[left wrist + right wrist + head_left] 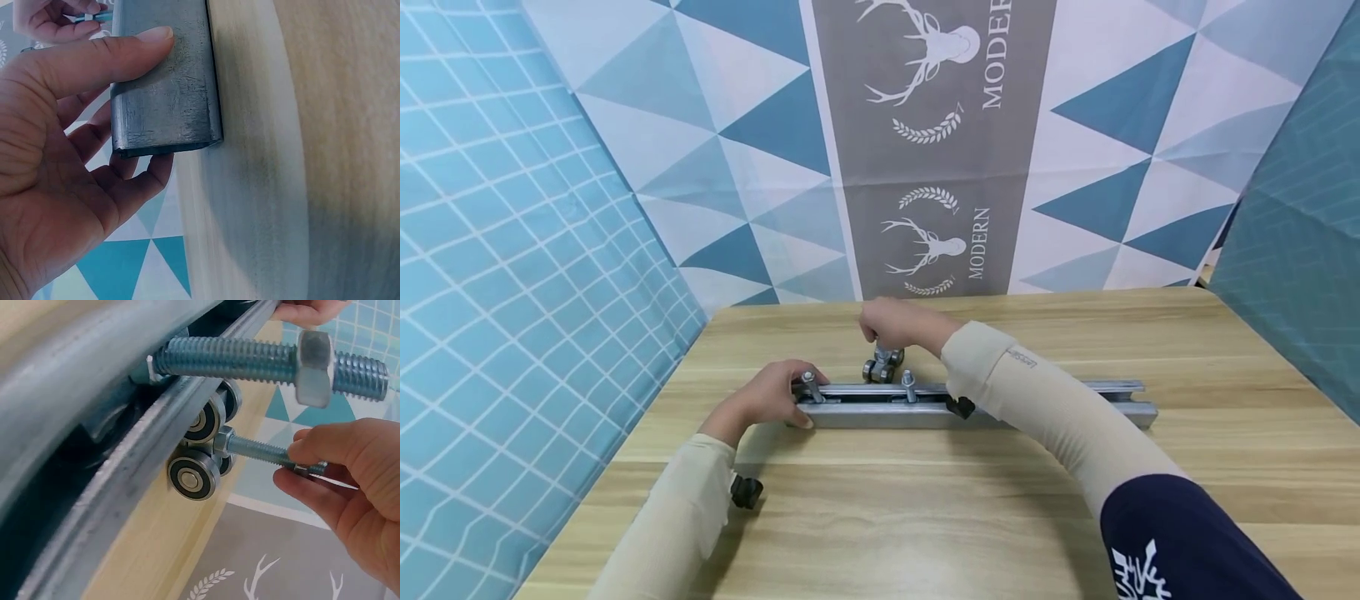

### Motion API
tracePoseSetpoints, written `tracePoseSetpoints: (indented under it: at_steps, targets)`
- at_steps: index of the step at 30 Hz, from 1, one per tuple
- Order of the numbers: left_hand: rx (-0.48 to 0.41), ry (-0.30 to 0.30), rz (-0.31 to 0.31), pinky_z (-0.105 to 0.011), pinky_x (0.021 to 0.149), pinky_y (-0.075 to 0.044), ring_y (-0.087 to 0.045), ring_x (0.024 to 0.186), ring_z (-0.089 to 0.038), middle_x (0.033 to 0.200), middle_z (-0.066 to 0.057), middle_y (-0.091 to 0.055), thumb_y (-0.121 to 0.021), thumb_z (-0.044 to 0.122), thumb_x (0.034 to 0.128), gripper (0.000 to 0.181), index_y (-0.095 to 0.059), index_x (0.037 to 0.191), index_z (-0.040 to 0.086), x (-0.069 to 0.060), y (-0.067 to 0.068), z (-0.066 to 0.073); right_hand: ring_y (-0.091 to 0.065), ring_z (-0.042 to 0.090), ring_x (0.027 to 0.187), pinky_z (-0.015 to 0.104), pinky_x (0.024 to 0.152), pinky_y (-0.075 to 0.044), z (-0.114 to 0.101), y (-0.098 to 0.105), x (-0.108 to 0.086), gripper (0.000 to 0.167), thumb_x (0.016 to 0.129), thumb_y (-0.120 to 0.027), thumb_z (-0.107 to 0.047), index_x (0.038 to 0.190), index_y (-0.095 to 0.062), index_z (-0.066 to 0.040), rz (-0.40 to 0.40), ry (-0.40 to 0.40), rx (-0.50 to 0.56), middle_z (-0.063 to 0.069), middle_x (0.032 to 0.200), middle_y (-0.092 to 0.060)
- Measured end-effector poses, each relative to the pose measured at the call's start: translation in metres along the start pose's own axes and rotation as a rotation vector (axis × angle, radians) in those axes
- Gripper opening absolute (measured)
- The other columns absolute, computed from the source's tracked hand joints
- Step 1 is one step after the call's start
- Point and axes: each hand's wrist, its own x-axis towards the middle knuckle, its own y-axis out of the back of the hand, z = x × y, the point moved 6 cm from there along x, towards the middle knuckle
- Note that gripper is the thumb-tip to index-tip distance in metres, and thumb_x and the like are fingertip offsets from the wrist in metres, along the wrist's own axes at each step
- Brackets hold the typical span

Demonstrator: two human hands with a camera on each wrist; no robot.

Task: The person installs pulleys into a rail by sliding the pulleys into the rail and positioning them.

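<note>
A steel channel rail (865, 418) lies across the table, slot upward. My left hand (773, 393) grips its left end, thumb on the near wall and fingers round the far side and end face, as the left wrist view shows. Behind the rail stands a roller trolley (882, 368) with several bearing wheels (192, 479). My right hand (899, 323) pinches the upper part of the trolley's threaded bolt (256, 450) between thumb and fingers. Two other bolts stick up from the slot: one (811, 387) by my left hand, another (909, 387) further right, each with a nut.
The wood-grain table (925, 517) bears the rail near its far part. Behind it hangs a patterned cloth (940, 167), with blue grid sheeting (512, 250) at the left. Black wrist cameras (747, 492) sit on both sleeves; the right forearm crosses above the rail.
</note>
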Motion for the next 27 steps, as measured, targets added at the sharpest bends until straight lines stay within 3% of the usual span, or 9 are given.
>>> tracePoseSetpoints:
  at_steps: [3, 11, 23, 27]
  targets:
    - [0.001, -0.003, 0.005, -0.049, 0.093, -0.045, -0.057, 0.103, -0.022, 0.113, -0.002, -0.065, -0.091, 0.003, 0.0569, 0.06, -0.07, 0.111, 0.014, -0.001, 0.0, 0.0, -0.039, 0.012, 0.061, 0.025, 0.057, -0.034, 0.003, 0.0, -0.002, 0.025, 0.073, -0.057, 0.01, 0.065, -0.057, -0.014, 0.023, 0.014, 0.0, -0.005, 0.065, -0.048]
    - [0.003, -0.007, 0.012, -0.048, 0.094, -0.045, -0.057, 0.102, -0.021, 0.111, -0.001, -0.065, -0.091, 0.002, 0.0561, 0.059, -0.07, 0.11, 0.015, 0.0, 0.0, -0.001, -0.051, 0.013, 0.065, 0.027, 0.064, -0.046, 0.011, 0.003, -0.012, 0.017, 0.071, -0.062, 0.005, 0.071, -0.066, -0.011, 0.047, 0.01, 0.025, -0.002, 0.071, -0.061]
    - [0.025, -0.007, 0.014, -0.049, 0.092, -0.046, -0.057, 0.102, -0.022, 0.111, -0.002, -0.065, -0.091, 0.004, 0.0566, 0.059, -0.07, 0.111, 0.015, 0.0, -0.001, 0.0, -0.046, 0.012, 0.059, 0.029, 0.064, -0.043, 0.02, 0.017, -0.03, 0.021, 0.072, -0.066, 0.003, 0.061, -0.059, -0.014, 0.105, -0.048, 0.01, -0.005, 0.061, -0.054]
    - [0.017, 0.0, 0.015, -0.049, 0.093, -0.045, -0.057, 0.102, -0.022, 0.111, -0.002, -0.065, -0.091, 0.003, 0.0562, 0.059, -0.07, 0.11, 0.015, -0.001, -0.001, -0.001, -0.052, 0.014, 0.062, 0.028, 0.062, -0.045, 0.021, 0.025, -0.039, 0.016, 0.072, -0.068, 0.001, 0.064, -0.065, -0.013, 0.13, -0.071, 0.041, -0.004, 0.064, -0.06]
